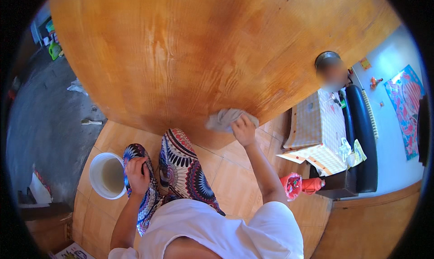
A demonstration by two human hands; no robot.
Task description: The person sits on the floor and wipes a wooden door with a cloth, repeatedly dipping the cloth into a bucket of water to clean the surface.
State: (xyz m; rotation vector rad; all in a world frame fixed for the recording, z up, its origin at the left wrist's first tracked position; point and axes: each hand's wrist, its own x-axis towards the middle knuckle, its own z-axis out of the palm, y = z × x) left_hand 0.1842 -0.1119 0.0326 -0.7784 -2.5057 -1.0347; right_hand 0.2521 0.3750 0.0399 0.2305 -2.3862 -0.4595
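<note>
My right hand (244, 131) presses a grey cloth (221, 120) against the lower edge of a large wooden door (181, 56). The cloth lies bunched under my fingers and sticks out to the left of them. On my left knee rests my left hand (137, 174), fingers laid over the patterned trousers (187, 168), with nothing in it. Just left of that knee stands a white bucket (107, 175) with cloudy water in it. Wet-looking, shiny streaks show on the door's face.
Orange tiles (235, 177) cover the floor around me; dark ground (49, 119) with a brush (91, 122) lies beyond the door's left side. At right are a cloth-covered table (312, 123), a black sofa (361, 137), a red flask (312, 185) and a red plastic bag (291, 185).
</note>
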